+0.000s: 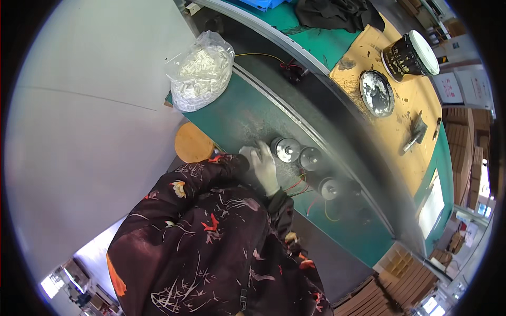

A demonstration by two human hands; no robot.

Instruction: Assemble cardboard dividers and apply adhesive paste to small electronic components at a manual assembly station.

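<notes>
Both my hands wear pale gloves and are close together at the near edge of a green-topped bench (213, 113). My right hand (264, 169) has its fingers bent toward the left hand, and whatever they pinch is hidden. Only a small part of my left hand (246, 152) shows past the dark flowered sleeve; its fingers cannot be made out. Just right of the hands stands a round motor-like part (287, 150) with a silver top and central shaft. A darker one (310, 158) touches or nearly touches it. A third (330, 188) sits farther right, with red and yellow wires nearby.
A clear bag of small white pieces (203, 73) rests at the bench's left end, near a round wooden stool (193, 143). A metal rail (284, 105) and dark belt (348, 118) run behind. Beyond, cardboard (363, 52) carries a black bucket (406, 58) and smeared lid (376, 93).
</notes>
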